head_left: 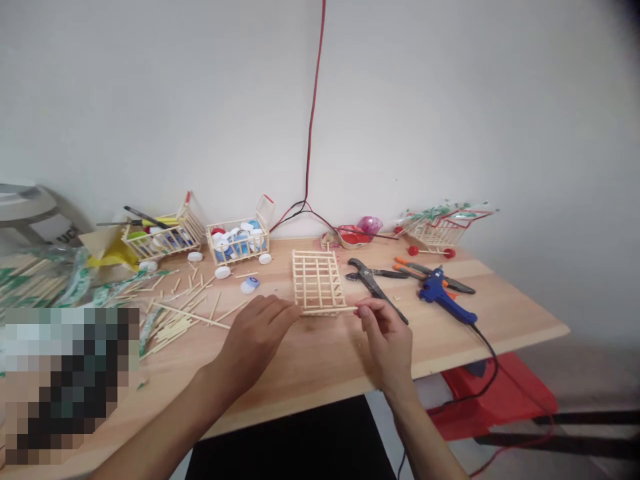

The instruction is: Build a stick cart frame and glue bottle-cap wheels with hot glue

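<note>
A grid of thin wooden sticks (317, 279) lies flat on the wooden table (325, 360). Along its near edge lies one thin wooden stick (327, 311). My left hand (257, 333) rests on the table with its fingertips at the left end of that stick. My right hand (385, 333) pinches the stick's right end between thumb and fingers. Both hands sit just in front of the grid.
Black pliers (373, 280) and a blue glue gun (445, 297) lie right of the grid. Two small stick carts filled with bottle caps (237, 243) stand at the back left, a third cart (440, 233) at the back right. Loose sticks (175, 320) are scattered at left.
</note>
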`<state>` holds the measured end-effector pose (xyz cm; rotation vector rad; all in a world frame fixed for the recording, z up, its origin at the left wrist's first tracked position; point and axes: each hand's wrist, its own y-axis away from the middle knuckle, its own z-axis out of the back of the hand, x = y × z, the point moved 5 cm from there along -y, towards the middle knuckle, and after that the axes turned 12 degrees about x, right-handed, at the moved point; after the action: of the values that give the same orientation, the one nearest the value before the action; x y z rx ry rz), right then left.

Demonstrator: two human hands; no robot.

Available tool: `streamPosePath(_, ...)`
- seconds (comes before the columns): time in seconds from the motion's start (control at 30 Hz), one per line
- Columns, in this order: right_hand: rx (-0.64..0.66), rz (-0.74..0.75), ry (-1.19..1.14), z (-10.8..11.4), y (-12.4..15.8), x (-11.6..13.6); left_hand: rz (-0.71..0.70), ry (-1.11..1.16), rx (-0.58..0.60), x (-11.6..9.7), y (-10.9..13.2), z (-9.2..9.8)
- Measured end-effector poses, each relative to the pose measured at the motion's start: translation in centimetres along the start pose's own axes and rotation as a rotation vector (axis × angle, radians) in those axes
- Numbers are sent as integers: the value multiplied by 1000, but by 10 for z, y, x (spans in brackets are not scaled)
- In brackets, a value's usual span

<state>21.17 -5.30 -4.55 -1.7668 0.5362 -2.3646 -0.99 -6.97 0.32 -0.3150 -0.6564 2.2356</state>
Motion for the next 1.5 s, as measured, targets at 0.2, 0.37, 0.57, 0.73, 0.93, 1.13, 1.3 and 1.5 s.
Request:
streamPosePath(0.2,-37,31,25,-1,-3,-8,36,42,-44,6,7,-7)
streamPosePath(0.37,-28,31,42,-2,-3,-9,81,84,-44,8,10,-13)
streamPosePath(0.57,-35,6,68,-2,-4,-6,115,83,-80,13,12,-14)
streamPosePath(0.73,-27,-36,40,-2,-5,-9,150,72,-96,11,11,-15)
streamPosePath(0.93,-14,-82,22,-1,-2,-16,184,88,-107,8,9,-14)
streamPosePath(1.13,1,-96,-3,-3,-1,-19,213,106,-105,12,10,-17)
streamPosePath(1.3,30,-90,12,-4,-1,-22,216,99,-94,14,10,-17)
streamPosePath(1.5,56,-89,-8,-6,0,-21,230,99,-100,13,9,-17)
